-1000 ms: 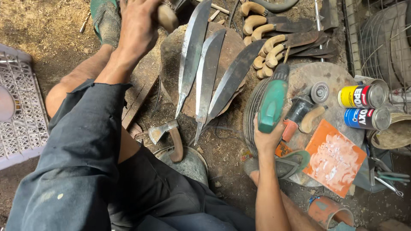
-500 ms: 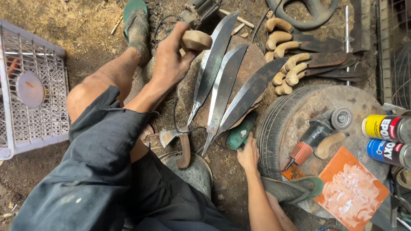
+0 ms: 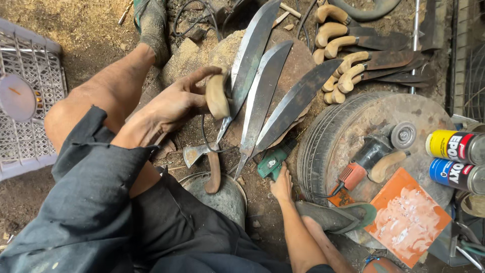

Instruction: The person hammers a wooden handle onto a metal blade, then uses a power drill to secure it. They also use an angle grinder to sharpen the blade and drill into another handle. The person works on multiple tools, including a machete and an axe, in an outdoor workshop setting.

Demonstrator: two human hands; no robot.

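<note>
The left hand (image 3: 169,108) is raised over the dirt floor (image 3: 86,35), its fingers curled around a short curved wooden handle (image 3: 217,96), pale brown and rounded at the end. The handle sits just left of the longest of three bare steel blades (image 3: 250,60), which lie fanned on a flat, dusty stone slab (image 3: 290,65). The blades are long, leaf-shaped, grey and unpolished, with narrow pointed tangs facing the person. The step in hand looks like matching a handle to a blade; fitting it would call for lining the handle's end up with a tang.

The right hand (image 3: 281,184) is low on the floor, fingers closed on the rear of a green power tool (image 3: 273,163) lying by the blade tips; only part of the tool shows.

Near the person's knee lies a small hatchet (image 3: 202,159) with a worn wooden haft. At the upper right, finished knives with the same pale handles (image 3: 343,65) lie in a heap. An old tyre (image 3: 316,146) carries a round rusty plate, an angle grinder (image 3: 374,151) and another loose handle. Two spray cans (image 3: 454,159) lie at the right edge, and a white plastic crate (image 3: 30,106) at the left.
</note>
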